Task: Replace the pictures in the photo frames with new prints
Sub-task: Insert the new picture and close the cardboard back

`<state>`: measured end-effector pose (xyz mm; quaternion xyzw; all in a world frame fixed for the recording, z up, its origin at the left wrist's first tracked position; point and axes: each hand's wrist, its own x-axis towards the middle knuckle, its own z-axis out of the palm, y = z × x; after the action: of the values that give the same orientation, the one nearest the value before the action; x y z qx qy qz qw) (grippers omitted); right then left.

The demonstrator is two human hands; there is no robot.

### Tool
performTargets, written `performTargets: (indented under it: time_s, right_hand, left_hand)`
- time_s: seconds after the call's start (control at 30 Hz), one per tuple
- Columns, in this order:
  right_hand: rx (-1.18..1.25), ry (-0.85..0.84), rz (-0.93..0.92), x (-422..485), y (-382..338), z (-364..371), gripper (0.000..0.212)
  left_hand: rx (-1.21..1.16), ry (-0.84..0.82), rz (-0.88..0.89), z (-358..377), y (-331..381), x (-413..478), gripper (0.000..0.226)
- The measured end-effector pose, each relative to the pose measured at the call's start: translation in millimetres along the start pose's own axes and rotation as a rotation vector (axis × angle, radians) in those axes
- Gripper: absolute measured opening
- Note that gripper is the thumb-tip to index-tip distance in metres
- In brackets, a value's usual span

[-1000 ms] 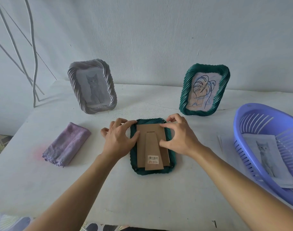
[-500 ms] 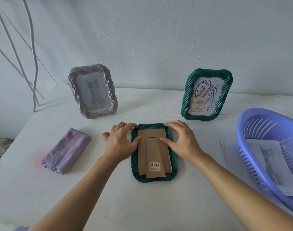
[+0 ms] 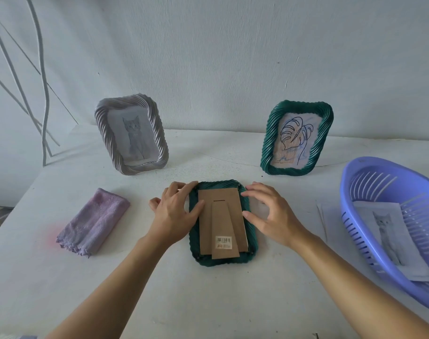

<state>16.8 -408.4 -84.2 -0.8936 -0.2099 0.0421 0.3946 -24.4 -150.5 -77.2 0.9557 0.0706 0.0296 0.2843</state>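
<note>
The right hand (image 3: pixel 273 216) had lifted slightly since half a second earlier: then it lay flat on the right edge of the face-down frame (image 3: pixel 222 222), and now its fingers (image 3: pixel 253 189) were spread and arched, the thumb tip at the frame's right rim and the other tips just above the top right corner. The left hand (image 3: pixel 174 215) had stayed where it was, fingers together along the frame's left rim and the thumb pressing on the cardboard back (image 3: pixel 222 223). That suggested the right hand was probably feeling for the clips that held the back, so the opening step was under way and the back was not yet off. The frame lay flat in the middle of the table (image 3: pixel 233 302), between the hands, stand side up. Counted, there were three frames: the face-down one, a grey frame (image 3: pixel 131 134) with a cat picture standing at the back left, and a green frame (image 3: pixel 297 138) with a leaf drawing standing at the back right. There was one cloth (image 3: pixel 92 222) at the left, and one basket (image 3: pixel 350 201) at the right holding a cat print (image 3: pixel 389 233); whether more prints lay beneath it could not be told.
</note>
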Motion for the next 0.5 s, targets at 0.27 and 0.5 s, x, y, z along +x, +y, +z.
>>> performTargets:
  time_s: [0.27, 0.5]
  right_hand:
    - [-0.006, 0.011, -0.025, -23, 4, -2, 0.039]
    - [-0.035, -0.080, -0.041, -33, 0, -2, 0.048]
  left_hand:
    - [0.042, -0.021, 0.237, -19, 2, -41, 0.049]
    - [0.208, -0.177, 0.411, -24, 15, -69, 0.072]
